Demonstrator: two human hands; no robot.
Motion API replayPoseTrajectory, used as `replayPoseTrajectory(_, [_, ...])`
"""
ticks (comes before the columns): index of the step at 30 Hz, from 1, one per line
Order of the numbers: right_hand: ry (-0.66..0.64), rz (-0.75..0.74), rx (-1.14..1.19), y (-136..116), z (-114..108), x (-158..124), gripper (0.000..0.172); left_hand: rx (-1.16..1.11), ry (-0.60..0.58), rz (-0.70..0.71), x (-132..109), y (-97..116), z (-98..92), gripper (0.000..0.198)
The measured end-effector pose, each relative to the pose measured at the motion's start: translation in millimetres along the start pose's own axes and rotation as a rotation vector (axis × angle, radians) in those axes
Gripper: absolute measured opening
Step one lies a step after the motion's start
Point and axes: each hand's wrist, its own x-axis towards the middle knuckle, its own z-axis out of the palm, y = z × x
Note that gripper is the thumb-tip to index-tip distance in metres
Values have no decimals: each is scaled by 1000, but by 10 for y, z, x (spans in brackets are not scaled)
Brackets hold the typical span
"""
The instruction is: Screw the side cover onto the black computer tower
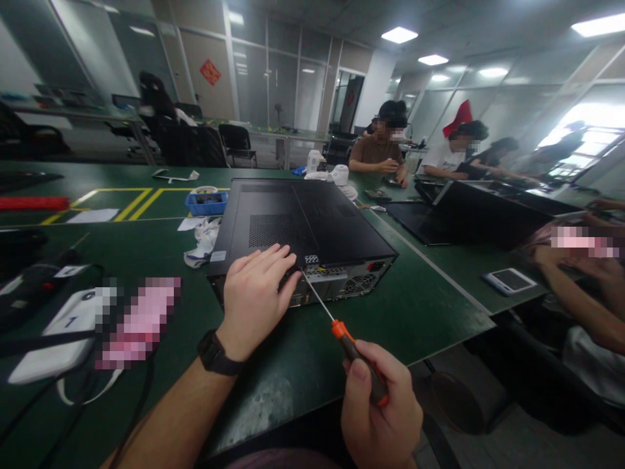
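A black desktop computer case (273, 202) lies on its side on the green table, its rear panel (336, 283) with a fan grille facing me. My left hand (258, 286) lies over the case's near edge, fingers stretched flat on the top and thumb beside the rear panel. In my right hand (378, 397) is a screwdriver (359, 358) with an orange and dark handle. Its long thin shaft slants up and away, with the tip at the upper rear edge by my left thumb. Whether the tip sits in a screw is too small to tell.
Left of the case stand a blue bin (208, 203) and white gloves (204, 242). A white power bank (68, 332) and cables lie at the near left. Another opened case (493, 208) and a phone (509, 281) are to the right, near a co-worker's arm (576, 306).
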Motion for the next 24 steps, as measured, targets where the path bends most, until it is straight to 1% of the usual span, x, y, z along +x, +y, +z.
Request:
replayPoseTrajectory(8, [19,-52,58,-8,10,68,20,-2,-1,-4,-5,3,-2,22])
replayPoseTrajectory(13, [18,-55,88,15,30,29,26,-2,4,-2,-5,0,5,22])
replayPoseTrajectory(18, [21,-59,88,50,33,13,26,9,7,3,-14,-12,22,22])
replayPoseTrajectory(24, [25,-62,90,31,32,39,24,34,16,18,-10,-12,16,22])
